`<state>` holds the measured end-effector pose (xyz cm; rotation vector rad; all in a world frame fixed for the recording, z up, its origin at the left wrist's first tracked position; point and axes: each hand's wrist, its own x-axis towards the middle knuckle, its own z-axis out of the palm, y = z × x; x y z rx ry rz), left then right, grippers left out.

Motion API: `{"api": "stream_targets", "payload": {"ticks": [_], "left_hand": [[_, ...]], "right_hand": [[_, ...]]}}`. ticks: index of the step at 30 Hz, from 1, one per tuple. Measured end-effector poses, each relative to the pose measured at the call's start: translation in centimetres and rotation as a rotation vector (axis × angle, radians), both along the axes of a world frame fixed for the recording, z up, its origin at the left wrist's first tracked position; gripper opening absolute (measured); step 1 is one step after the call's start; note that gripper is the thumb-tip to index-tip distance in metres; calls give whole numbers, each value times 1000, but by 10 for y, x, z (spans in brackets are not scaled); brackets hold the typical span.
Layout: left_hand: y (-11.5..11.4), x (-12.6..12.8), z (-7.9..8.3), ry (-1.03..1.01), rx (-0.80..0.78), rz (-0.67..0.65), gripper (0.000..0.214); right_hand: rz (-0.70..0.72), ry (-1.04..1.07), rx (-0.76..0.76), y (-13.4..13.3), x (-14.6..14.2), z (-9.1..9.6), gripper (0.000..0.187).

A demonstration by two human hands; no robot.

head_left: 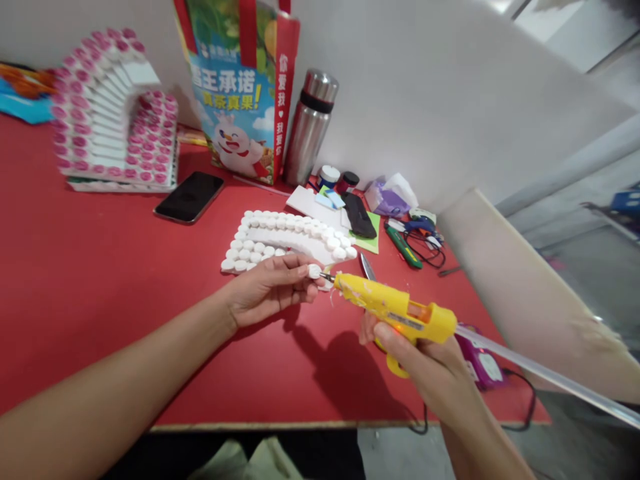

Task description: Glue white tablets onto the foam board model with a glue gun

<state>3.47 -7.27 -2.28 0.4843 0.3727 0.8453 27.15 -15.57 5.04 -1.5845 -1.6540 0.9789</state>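
Observation:
Between the thumb and fingers of my left hand (275,288) is a small round white piece (315,271). The nozzle of a yellow hot glue gun (375,297) meets that piece or is right beside it. My right hand (425,360) is wrapped around the gun's handle, and a long clear glue stick (545,370) sticks out of its back end. Just behind my left hand lies a white board (280,240) bordered with rows of similar round white pieces. Part of the board is hidden by my fingers.
On the red table (100,267) stand a pink-and-white arched model (95,120), a phone (190,197), a printed bag (240,100) and a steel flask (311,127). Paint jars, paper, a green cutter (403,245) and cables sit to the right, by a purple power box (483,363).

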Motion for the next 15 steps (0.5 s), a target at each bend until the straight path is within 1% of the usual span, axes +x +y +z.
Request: {"api": "stream_targets", "payload": {"ticks": [3, 5, 15], "left_hand": [[0, 0, -1, -4, -3, 0, 18], [1, 0, -1, -11, -3, -10, 18], [-1, 1, 1, -6, 2, -14, 22]], "right_hand": [[-34, -24, -55, -2, -4, 4, 35], [-31, -29, -78, -2, -5, 5, 38], [-46, -31, -103, 0, -7, 6, 41]]}}
